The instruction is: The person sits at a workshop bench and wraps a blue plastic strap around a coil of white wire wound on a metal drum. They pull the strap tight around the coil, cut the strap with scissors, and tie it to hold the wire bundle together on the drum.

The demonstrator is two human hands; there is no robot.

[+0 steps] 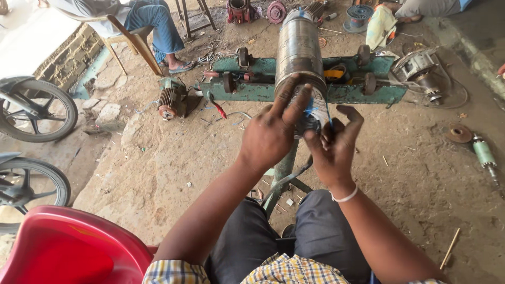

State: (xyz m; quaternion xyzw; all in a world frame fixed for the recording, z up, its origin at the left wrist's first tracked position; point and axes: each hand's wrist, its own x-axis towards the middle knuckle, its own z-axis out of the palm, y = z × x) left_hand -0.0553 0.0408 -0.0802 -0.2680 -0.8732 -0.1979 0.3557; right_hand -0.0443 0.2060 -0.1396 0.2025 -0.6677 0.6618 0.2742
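Note:
A long steel motor stator cylinder [299, 44] lies on a green metal stand [363, 93] in front of me, its open end facing me. Blue winding wires [317, 108] stick out of that end. My left hand [271, 131] rests against the near end of the cylinder, two fingers stretched up over its rim. My right hand [332, 146] is just right of it, fingers pinching the blue wires at the opening. A white band circles my right wrist.
A red plastic chair [68, 247] is at lower left. Two cycle wheels [37, 110] stand at the left edge. Another person sits on a chair at the back left [150, 23]. Motor parts [171, 97], a rotor [484, 152] and a wire spool [360, 14] lie on the dirt floor.

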